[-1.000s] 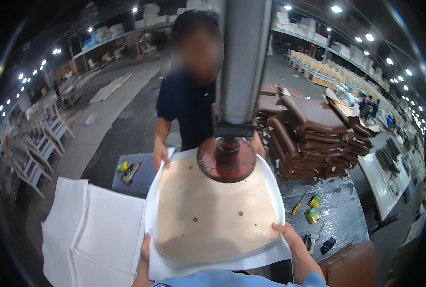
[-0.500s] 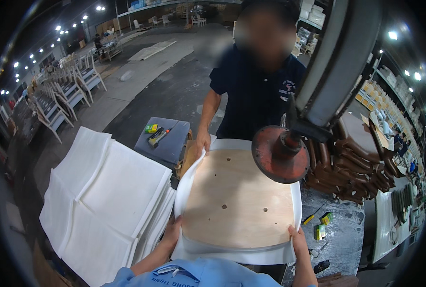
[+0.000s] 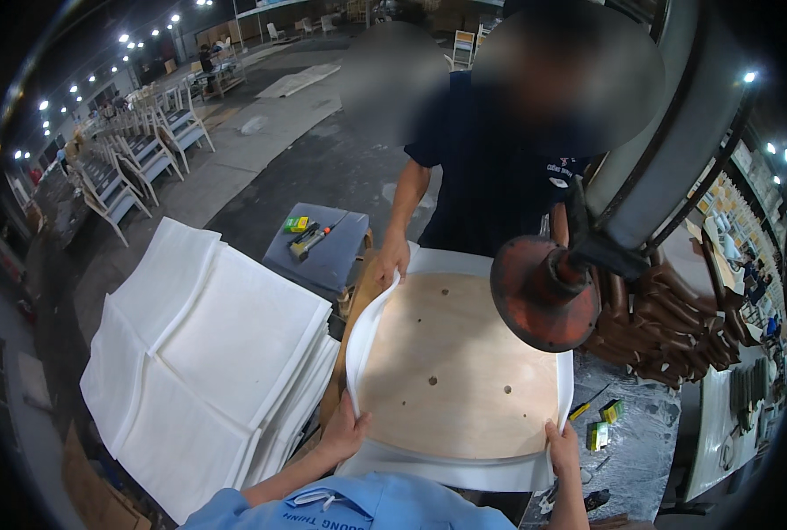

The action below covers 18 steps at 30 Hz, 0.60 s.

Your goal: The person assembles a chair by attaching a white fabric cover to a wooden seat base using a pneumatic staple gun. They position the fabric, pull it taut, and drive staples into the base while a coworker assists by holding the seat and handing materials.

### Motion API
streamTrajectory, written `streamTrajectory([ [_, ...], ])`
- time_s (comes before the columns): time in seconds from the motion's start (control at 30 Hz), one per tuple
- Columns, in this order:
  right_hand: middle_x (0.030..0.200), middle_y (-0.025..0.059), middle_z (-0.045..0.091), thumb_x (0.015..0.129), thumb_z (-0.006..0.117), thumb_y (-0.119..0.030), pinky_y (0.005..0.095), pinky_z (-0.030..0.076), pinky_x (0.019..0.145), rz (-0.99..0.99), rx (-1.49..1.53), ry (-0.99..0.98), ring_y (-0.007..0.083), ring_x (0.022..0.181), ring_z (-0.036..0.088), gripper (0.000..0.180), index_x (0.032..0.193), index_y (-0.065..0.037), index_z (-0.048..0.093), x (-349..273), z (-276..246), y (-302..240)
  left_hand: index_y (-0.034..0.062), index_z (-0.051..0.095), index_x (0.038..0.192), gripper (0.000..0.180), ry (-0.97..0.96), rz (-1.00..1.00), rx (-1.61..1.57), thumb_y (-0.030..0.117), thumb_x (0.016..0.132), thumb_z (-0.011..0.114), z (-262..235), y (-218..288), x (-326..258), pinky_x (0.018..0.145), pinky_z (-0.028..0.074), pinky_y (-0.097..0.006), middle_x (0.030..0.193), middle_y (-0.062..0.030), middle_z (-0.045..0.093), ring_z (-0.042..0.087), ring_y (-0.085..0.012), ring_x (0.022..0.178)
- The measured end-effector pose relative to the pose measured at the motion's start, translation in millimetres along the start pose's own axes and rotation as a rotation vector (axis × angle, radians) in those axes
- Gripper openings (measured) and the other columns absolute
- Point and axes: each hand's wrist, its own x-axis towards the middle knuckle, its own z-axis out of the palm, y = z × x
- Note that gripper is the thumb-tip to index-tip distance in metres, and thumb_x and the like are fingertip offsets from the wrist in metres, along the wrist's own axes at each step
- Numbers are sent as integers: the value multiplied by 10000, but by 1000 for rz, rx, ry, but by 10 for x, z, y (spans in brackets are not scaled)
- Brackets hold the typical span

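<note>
A pale plywood seat board (image 3: pixel 464 371) with rounded corners and several drilled holes lies on a white padding sheet (image 3: pixel 446 473) whose edges stick out around it. My left hand (image 3: pixel 346 433) is closed on the padding at the near left corner, its fingertips at the board's edge. At the near right corner my right hand (image 3: pixel 564 444) grips the padding edge, thumb beside the board. Across from me, a co-worker's hand (image 3: pixel 393 261) pinches up the padding at the far left corner. A round red press plate (image 3: pixel 545 293) hangs over the board's far right part.
Left of the board stands a stack of white padding sheets (image 3: pixel 225 327). A grey box (image 3: pixel 331 265) with tools is beyond it. At right, brown upholstery covers (image 3: pixel 676 327) are piled, and small yellow-green boxes (image 3: pixel 599 435) and a screwdriver (image 3: pixel 588 404) lie on the plastic-covered table (image 3: pixel 641 450).
My view has shifted, so the scene sits further right in the picture. My left hand has come further over the padding edge toward the board. The co-worker leans closer in.
</note>
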Motion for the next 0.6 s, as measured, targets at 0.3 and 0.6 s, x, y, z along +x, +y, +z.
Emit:
streamTrajectory([
  [0.3, 1139, 220, 779, 1029, 693, -332, 412, 557, 954, -25, -388, 108, 291, 1035, 744, 520, 1455, -39, 642, 20, -18, 55, -179, 87, 1645, 1006, -176, -209, 349, 353, 1021, 670, -33, 232, -99, 1238, 375, -519, 1622, -455, 321, 438, -562, 1466],
  [0.6, 1294, 322, 716, 1029, 662, -417, 529, 523, 1064, 14, -463, 100, 505, 1240, 674, 680, 1622, -139, 480, 24, -15, -68, -175, 78, 1653, 1154, -282, -146, 361, 343, 938, 822, -89, 295, -70, 1306, 285, -469, 1697, -421, 233, 300, -508, 1587],
])
